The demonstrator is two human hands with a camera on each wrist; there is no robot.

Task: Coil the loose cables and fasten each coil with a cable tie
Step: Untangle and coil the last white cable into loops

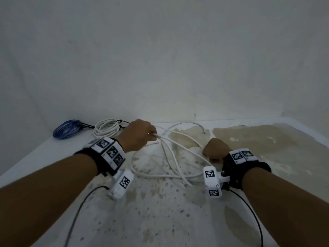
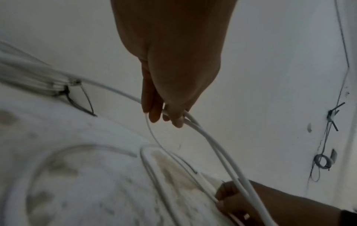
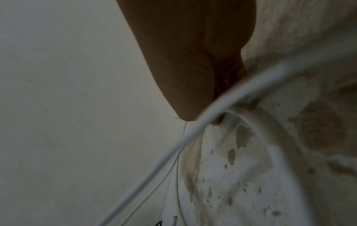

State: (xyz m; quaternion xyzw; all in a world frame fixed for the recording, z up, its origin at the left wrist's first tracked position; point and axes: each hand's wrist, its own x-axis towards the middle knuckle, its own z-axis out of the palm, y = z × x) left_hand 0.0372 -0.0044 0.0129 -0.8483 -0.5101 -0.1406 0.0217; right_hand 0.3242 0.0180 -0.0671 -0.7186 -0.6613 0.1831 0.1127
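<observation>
The loose white cable [image 1: 175, 154] sprawls in wide, uneven loops across the middle of the counter [image 1: 160, 211], a pale stained surface set against a plain wall [image 1: 160, 50]. From the head view I see both of my forearms reaching in, each with a black wrist strap and white marker blocks.

At the far left of the counter, by the wall, lie two finished bundles: a blue cable coil [image 1: 66, 129] and, just beside it, a white cable coil [image 1: 106, 128], each cinched with a black cable tie [image 1: 122, 123]. The left wrist view shows the white coil's tie more closely [image 2: 66, 92], its tail sticking out past the bundled strands; the blue coil does not appear there.

My left hand [image 1: 138, 135] is raised above the counter, its grip closed round several gathered strands of the loose cable. The left wrist view makes this plain: fingers [image 2: 152, 107] and thumb are curled around two or three strands that drop away toward the right hand [image 2: 237, 203]. That same view picks up thin dark wires and a small ring on the wall at right, which the head view does not show.

My right hand [image 1: 216, 149] sits low at the counter with fingers curled in a fist around one strand. From the right wrist view [image 3: 189, 64] I mostly see palm and a blurred white strand crossing in front, so the grip itself is hidden there.
</observation>
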